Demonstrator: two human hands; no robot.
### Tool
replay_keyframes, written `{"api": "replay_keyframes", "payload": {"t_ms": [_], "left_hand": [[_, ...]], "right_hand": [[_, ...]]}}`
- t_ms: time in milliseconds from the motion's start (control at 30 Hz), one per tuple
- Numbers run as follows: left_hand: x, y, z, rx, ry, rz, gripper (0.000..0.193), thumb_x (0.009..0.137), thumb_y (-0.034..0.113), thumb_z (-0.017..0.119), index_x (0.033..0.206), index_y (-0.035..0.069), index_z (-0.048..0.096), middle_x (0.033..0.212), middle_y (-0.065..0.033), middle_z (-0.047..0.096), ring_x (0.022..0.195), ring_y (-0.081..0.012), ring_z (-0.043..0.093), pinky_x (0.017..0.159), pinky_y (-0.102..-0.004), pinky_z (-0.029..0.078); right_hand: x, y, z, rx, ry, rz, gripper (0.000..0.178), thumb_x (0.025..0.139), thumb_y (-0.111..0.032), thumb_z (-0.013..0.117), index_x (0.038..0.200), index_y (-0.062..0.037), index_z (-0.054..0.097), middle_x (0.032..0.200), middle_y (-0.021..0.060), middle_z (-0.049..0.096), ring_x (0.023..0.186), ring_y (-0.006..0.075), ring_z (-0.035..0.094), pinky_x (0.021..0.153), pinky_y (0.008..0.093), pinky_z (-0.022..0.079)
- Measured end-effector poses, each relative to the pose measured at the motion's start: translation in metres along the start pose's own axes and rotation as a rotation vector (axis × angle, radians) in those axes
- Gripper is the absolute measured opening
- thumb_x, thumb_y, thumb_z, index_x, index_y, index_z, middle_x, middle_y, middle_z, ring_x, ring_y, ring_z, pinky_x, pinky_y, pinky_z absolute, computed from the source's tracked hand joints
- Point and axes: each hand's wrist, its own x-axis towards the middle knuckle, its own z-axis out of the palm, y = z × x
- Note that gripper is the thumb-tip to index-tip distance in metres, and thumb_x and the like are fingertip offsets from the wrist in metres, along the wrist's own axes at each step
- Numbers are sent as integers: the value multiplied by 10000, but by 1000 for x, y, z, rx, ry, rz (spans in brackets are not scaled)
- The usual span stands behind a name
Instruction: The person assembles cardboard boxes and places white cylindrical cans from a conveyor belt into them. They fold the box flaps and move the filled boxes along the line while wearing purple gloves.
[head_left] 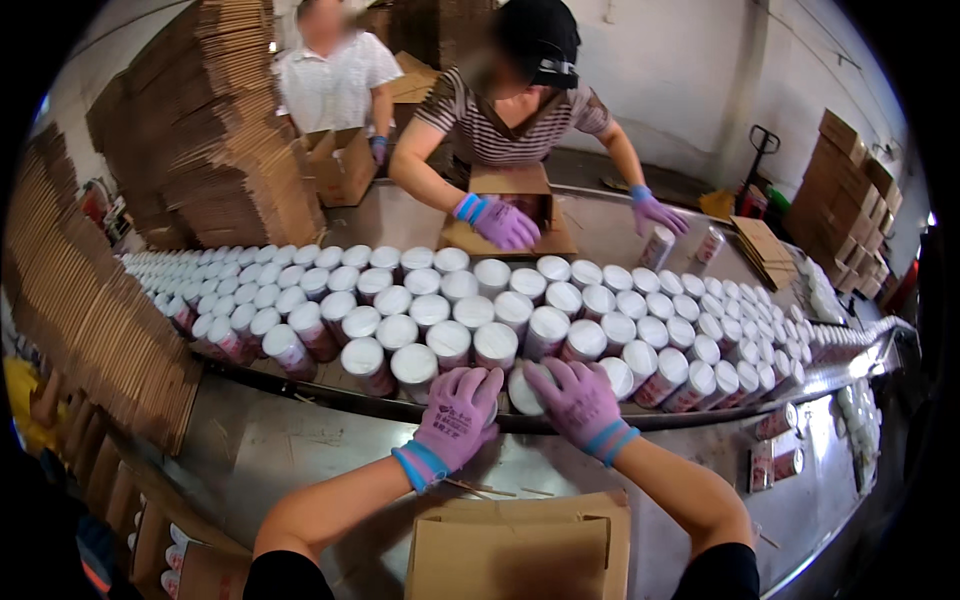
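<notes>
In a purple glove with a blue cuff, my left hand [456, 420] is closed over a can at the near edge of the row; only a sliver of that can shows beside the thumb. My right hand [582, 403], gloved alike, curls its fingers round a white-lidded can [524, 393] just to the right. Both hands are at the front of a dense band of upright white-lidded cans [449, 340] on a conveyor. Close to my body, between my forearms, stands a cardboard carton [510, 555]; its inside is mostly hidden.
Across the conveyor a person in purple gloves leans over an open carton [510, 180], near two separate cans [657, 247]. Another person stands behind. Flattened cartons [235, 120] tower at left. Several cans [776, 422] sit on the metal table at right. A conveyor rail [330, 395] runs before me.
</notes>
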Motion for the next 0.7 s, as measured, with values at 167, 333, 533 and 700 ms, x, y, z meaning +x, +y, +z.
{"api": "replay_keyframes", "payload": {"t_ms": [167, 333, 533, 700], "left_hand": [[-21, 13, -67, -496, -678, -89, 665, 799, 530, 622, 1199, 4, 549, 1125, -173, 554, 1042, -316, 527, 902, -421, 420], [-38, 47, -65, -724, -1195, 266, 510, 932, 483, 455, 1098, 26, 607, 883, -165, 632, 743, -271, 594, 732, -384, 473], [-125, 86, -129, -879, -544, -644, 428, 947, 408, 387, 988, 47, 613, 792, -159, 637, 776, -288, 630, 725, -373, 495], [-287, 164, -101, -811, -959, -1037, 840, 914, 676, 237, 1180, -61, 540, 1001, -203, 662, 875, -297, 639, 820, -350, 488]], "right_hand": [[-10, -19, -91, 671, -685, -70, 824, 777, -584, 627, 1384, -81, 388, 1087, 90, 598, 1011, 290, 578, 894, 397, 437], [-41, -55, -96, 1481, -1382, -6, 853, 849, -634, 520, 1402, -4, 360, 1248, 146, 564, 1186, 237, 496, 1011, 312, 362], [-84, -61, -142, 1124, -1640, -65, 712, 829, -603, 583, 1186, 13, 593, 1122, 111, 637, 1052, 193, 576, 911, 302, 432], [-77, -85, -224, 863, -1491, -225, 568, 835, -534, 621, 1193, -93, 608, 1024, 113, 666, 932, 205, 622, 835, 313, 470]]}}
